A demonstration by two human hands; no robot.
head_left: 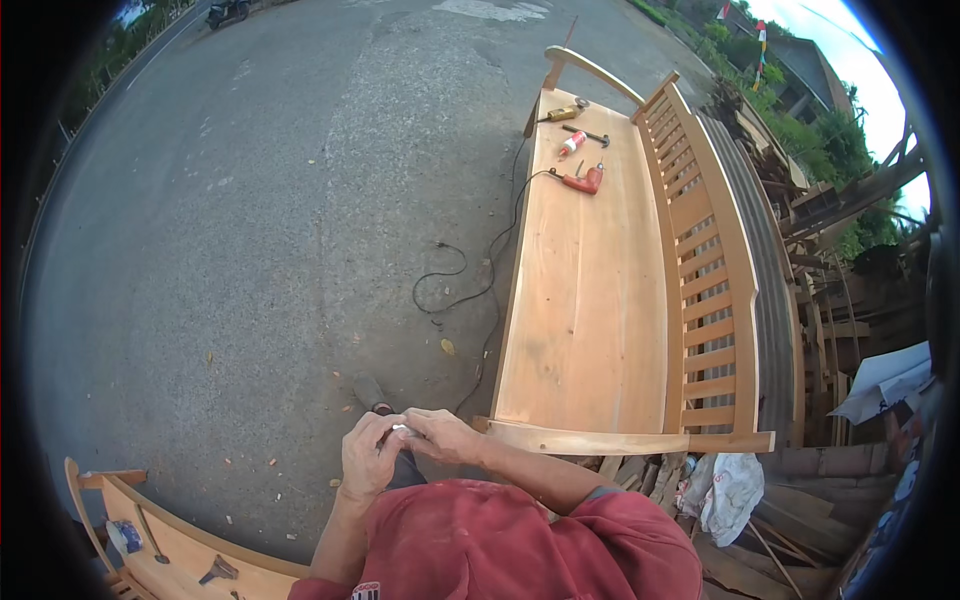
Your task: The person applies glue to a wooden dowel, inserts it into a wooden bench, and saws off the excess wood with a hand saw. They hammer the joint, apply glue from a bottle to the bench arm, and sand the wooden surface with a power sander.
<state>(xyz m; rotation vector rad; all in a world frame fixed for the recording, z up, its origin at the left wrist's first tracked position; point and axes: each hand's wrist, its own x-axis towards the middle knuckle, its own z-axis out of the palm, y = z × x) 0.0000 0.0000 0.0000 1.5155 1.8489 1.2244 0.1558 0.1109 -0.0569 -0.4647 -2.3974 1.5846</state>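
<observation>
In front of my red shirt, my left hand [368, 452] and my right hand [442, 436] meet with fingers bent and pressed together. A small white thing [400, 428] shows between them, too small to name. Both hands are closed at it, and the fingers hide most of it. Just right of my right hand is the near armrest [590, 440] of a long wooden bench [560, 330]. My hands are apart from that bench.
On the bench's far end lie a red power drill [585, 181], a red-and-white bottle [572, 144], a hammer [588, 134] and a yellowish power tool [565, 113]. Black cords [490, 262] trail onto the pavement. Another bench [190, 545] holding tools stands lower left. Scrap wood [830, 520] lies right.
</observation>
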